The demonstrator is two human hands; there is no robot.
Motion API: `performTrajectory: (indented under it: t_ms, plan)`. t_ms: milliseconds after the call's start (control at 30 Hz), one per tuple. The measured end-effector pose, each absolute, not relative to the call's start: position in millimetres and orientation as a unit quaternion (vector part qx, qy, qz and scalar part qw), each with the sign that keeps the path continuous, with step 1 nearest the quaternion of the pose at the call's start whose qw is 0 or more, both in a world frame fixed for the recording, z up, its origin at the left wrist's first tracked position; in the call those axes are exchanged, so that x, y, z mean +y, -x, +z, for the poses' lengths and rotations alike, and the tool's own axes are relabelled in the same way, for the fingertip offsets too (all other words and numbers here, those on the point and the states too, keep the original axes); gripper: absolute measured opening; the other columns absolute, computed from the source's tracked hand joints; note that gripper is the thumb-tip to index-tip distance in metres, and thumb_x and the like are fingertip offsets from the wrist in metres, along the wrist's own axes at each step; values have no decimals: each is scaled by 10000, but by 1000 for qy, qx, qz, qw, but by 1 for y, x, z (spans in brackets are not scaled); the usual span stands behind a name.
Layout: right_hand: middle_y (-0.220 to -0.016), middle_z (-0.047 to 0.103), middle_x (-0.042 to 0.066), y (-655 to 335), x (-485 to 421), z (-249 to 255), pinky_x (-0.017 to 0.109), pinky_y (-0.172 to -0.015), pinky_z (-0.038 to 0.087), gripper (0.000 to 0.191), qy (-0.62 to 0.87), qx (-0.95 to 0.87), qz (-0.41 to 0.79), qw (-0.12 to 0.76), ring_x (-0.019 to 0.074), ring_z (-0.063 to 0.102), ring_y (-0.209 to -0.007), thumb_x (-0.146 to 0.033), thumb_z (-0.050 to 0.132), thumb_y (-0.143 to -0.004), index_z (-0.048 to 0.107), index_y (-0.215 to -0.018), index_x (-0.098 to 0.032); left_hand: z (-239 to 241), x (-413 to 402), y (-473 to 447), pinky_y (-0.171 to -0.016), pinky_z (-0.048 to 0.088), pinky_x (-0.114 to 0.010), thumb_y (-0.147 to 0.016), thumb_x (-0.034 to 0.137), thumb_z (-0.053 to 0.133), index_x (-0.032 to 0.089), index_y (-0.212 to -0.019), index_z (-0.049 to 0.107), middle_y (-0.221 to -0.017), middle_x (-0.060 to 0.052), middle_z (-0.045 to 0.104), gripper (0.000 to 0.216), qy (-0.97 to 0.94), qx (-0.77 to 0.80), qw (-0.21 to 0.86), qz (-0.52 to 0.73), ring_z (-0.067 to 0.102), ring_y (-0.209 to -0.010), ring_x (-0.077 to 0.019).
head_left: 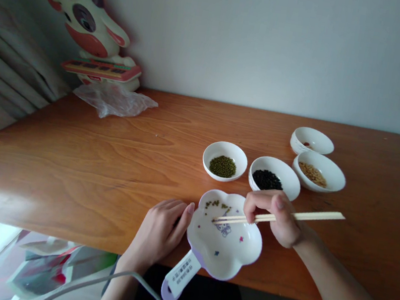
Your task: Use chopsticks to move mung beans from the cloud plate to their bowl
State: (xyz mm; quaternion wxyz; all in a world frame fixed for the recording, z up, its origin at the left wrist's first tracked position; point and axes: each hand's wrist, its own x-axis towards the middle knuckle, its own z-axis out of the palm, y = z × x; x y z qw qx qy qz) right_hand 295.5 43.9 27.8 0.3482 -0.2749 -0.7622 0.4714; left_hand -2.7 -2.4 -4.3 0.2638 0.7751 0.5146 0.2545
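Note:
My right hand (pixel 273 215) is closed around a pair of wooden chopsticks (pixel 320 216). Their tips are over the inside of a white flower-shaped dish (pixel 221 256) with a purple rim and a labelled handle (pixel 181 277). Several green beans (pixel 215 204) lie in the upper left of this dish; whether the tips grip one is too small to tell. My left hand (pixel 164 225) rests on the table by the dish's left rim, fingers curled; whether anything is under them is hidden. Behind the dish stand a bowl of green beans (pixel 223 166) and a bowl of black beans (pixel 267 179).
To the right are a bowl of tan beans (pixel 312 175) and a bowl with a few reddish bits (pixel 309 145). A cow-shaped toy keyboard (pixel 101 69) and a clear plastic bag (pixel 117 101) sit at the back left. A grey cable (pixel 129 274) crosses before the table's front edge.

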Motion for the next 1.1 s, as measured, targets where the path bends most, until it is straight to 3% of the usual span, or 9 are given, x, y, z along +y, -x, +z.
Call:
performTrajectory:
  t_ms: [167,333,433,567,767,1100]
  plan:
    - [-650,637,48,-296,41,34,356,-627,439,829,294,-718,491,397,205,589,-620,-728,139,-1068,677,-695,-220,-3,-3,3,-692,377,-286,-1142,354,403,200,-766,509,-748,-11,624,420,-776,515,259,257,540,-679,-150]
    - [-601,607,67,-303,55,52,359,-547,419,831,332,-601,427,589,217,560,-571,-749,168,-1053,703,-672,-240,-3,-1,3,-692,379,-285,-1142,356,405,200,-763,504,-757,-12,629,421,-775,515,263,254,551,-689,-152]
    - [-652,612,77,-307,64,59,358,-547,431,818,365,-551,391,641,216,576,-588,-767,194,-1040,718,-693,-242,-3,-1,2,-693,378,-287,-1142,358,405,201,-758,494,-752,-12,621,424,-779,512,260,252,545,-687,-153]
    - [-651,606,72,-305,57,56,361,-555,434,843,377,-572,425,591,218,561,-588,-807,178,-1015,706,-697,-232,-3,-1,2,-689,375,-291,-1141,351,404,201,-749,483,-756,-16,625,427,-778,511,260,256,543,-689,-153]
    - [-685,607,48,-286,34,33,354,-599,412,852,352,-703,484,384,206,555,-629,-803,98,-1019,647,-738,-214,-3,-2,3,-702,384,-293,-1145,355,393,201,-758,497,-756,-14,626,429,-775,516,262,254,543,-688,-151]
    - [-716,627,26,-275,33,24,332,-641,406,779,315,-752,437,379,169,574,-648,-684,129,-1092,645,-759,-204,-4,-3,2,-693,380,-298,-1145,363,396,206,-759,498,-752,-17,624,429,-775,516,260,256,553,-689,-158]
